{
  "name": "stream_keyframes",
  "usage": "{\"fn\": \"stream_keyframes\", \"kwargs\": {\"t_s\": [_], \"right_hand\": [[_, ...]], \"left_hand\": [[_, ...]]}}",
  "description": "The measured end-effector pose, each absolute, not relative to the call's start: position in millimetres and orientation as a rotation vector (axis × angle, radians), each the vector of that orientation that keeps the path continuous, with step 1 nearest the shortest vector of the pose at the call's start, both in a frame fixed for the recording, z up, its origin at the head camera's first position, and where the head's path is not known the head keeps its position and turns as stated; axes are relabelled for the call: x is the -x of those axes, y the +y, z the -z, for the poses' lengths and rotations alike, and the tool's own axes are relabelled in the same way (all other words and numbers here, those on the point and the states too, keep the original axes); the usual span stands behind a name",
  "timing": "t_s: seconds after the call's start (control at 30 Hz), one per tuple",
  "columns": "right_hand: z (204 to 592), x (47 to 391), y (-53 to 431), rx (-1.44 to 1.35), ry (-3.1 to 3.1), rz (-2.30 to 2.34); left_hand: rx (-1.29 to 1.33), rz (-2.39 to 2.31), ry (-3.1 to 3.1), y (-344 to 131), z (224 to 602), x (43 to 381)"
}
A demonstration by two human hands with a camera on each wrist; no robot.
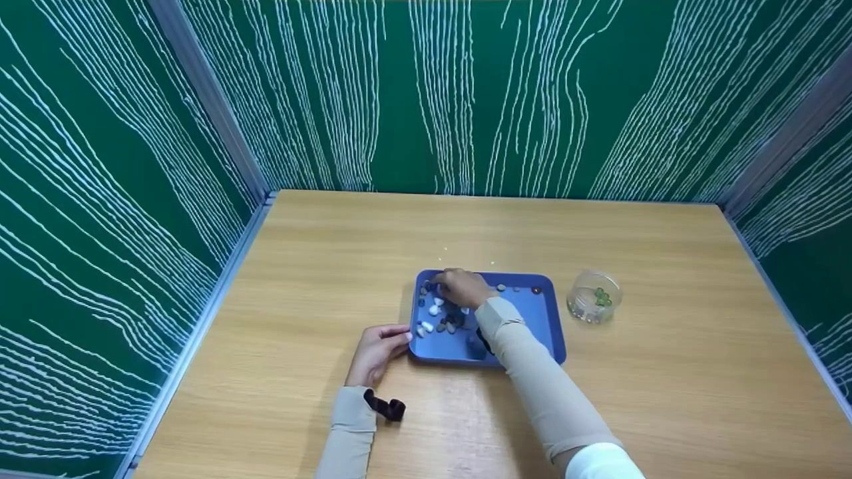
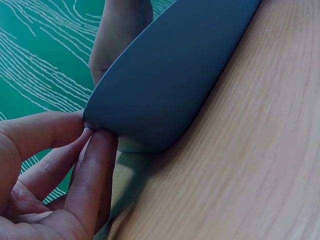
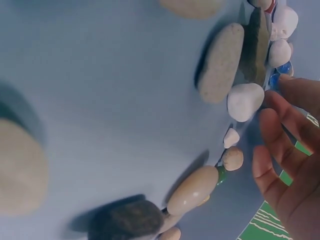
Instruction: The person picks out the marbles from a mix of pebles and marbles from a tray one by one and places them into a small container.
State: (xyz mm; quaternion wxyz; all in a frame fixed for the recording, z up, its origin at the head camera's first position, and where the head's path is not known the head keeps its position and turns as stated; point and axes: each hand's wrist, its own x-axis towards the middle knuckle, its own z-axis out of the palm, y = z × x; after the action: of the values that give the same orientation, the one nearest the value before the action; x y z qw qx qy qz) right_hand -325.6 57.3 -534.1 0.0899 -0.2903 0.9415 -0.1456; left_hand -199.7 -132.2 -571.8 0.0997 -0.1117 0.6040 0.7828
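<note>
A blue tray [image 1: 492,352] lies on the wooden table. My left hand [image 1: 378,352] pinches its near left corner; in the left wrist view the thumb [image 2: 55,131] lies at the rim with fingers against the outer wall. My right hand [image 1: 464,288] is over the tray's far left corner. In the right wrist view, the tips of my right hand's [image 3: 290,130] thumb and forefinger close on a blue glass bead [image 3: 274,81], partly hidden by them. Around it lie white pebbles [image 3: 245,102], a long grey stone [image 3: 221,62] and a dark flat stone [image 3: 256,47].
Right of the tray stands a clear round container [image 1: 594,297] with green pieces in it. A brown stone [image 1: 536,290] lies near the tray's far right corner. Tiny pale bits [image 1: 492,263] lie behind the tray. Green panels [image 1: 399,100] with white lines enclose the table [image 1: 299,279].
</note>
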Motion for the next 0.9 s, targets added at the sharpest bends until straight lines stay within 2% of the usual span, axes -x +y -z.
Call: {"fn": "stream_keyframes", "kwargs": {"t_s": [0.9], "right_hand": [[532.4,323.8,65.6,0.876,2.795,0.436]], "left_hand": [[0.346,-2.296,1.805,-131.3,569.9,199.2]]}}
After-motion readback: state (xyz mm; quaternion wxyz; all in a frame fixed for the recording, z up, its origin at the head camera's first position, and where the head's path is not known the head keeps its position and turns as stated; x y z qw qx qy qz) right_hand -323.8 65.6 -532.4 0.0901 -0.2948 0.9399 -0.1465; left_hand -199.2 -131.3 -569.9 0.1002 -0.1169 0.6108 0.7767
